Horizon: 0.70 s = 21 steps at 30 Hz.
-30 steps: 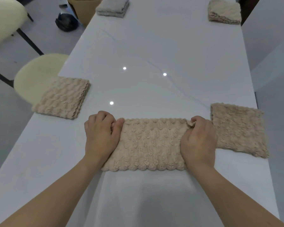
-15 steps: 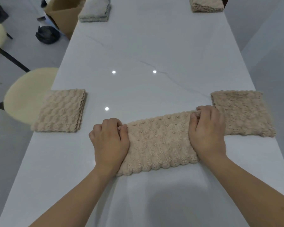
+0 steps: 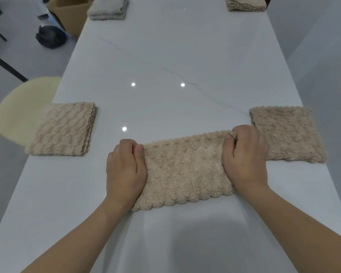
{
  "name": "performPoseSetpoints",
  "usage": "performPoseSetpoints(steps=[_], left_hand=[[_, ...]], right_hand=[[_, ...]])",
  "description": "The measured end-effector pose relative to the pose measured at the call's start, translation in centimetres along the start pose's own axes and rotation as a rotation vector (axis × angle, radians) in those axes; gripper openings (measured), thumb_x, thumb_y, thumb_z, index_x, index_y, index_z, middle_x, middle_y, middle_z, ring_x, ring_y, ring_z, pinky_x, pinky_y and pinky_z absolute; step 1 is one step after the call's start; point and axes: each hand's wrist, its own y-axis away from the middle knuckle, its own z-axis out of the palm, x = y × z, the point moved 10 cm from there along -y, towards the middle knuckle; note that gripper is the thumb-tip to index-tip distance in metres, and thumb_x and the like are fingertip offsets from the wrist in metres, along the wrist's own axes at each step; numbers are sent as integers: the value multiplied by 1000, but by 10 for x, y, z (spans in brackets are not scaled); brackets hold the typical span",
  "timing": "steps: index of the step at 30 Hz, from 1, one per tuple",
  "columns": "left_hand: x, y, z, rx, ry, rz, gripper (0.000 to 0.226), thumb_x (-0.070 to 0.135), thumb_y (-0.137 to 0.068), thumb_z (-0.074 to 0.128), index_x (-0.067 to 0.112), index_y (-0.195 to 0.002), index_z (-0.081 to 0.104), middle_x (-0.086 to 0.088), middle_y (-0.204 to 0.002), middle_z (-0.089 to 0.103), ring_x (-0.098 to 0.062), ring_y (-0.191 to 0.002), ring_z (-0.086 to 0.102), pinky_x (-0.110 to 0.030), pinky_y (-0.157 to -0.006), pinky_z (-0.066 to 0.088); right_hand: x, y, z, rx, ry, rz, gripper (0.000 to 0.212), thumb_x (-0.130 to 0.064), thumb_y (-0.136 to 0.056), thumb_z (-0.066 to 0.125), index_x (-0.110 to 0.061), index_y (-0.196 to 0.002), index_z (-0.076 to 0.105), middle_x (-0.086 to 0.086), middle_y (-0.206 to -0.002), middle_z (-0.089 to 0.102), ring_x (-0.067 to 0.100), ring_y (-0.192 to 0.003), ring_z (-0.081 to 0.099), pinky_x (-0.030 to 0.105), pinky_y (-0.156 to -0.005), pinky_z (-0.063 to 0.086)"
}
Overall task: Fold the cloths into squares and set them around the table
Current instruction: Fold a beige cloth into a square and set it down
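Beige fluffy cloth (image 3: 187, 170), folded into a long strip, lies flat across the near middle of the white table (image 3: 165, 56), slanted a bit so its right end sits farther away. Left hand (image 3: 124, 170) is on the strip's left end, fingers curled under and thumb pressed against the cloth edge, so it's gripping that end. Right hand (image 3: 244, 156) covers the right end, fingers curled, pinching the far corner between thumb and fingers. So the cloth spans the gap between both grips, with each end hidden under a hand.

Right next to the right hand there's a folded beige square (image 3: 287, 134) near the table's right edge; whether it touches the strip is hard to tell. Another beige square (image 3: 63, 129) sits at the left edge, well apart. Far end has a grey folded cloth (image 3: 107, 7) and one more beige one (image 3: 245, 3). Cream stool (image 3: 20, 107) off to the left.
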Motion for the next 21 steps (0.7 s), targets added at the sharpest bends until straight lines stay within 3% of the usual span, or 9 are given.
performPoseSetpoints(steps=[11,14,21], left_hand=[[6,-1,2,2,-43,43,12,22,-102,46,23,-90,43,3,-85,53,-19,-78,47,-42,-71,41],[1,-2,0,14,-5,14,14,25,-101,48,20,-88,46,5,-77,52,-17,-71,48,-37,-67,41],[-9,-3,-3,35,114,-66,22,35,-102,46,18,-88,46,5,-70,52,-13,-66,52,-33,-60,41]], right_hand=[[11,1,-7,44,-301,92,11,-26,-102,43,-15,-98,44,0,-96,40,14,-84,37,37,-80,38],[11,1,-10,58,-325,106,9,-25,-102,42,-22,-96,36,0,-94,42,14,-84,38,38,-81,39],[14,0,-4,30,-285,122,7,-22,-99,45,-17,-94,45,-1,-90,49,18,-82,46,37,-76,42]])
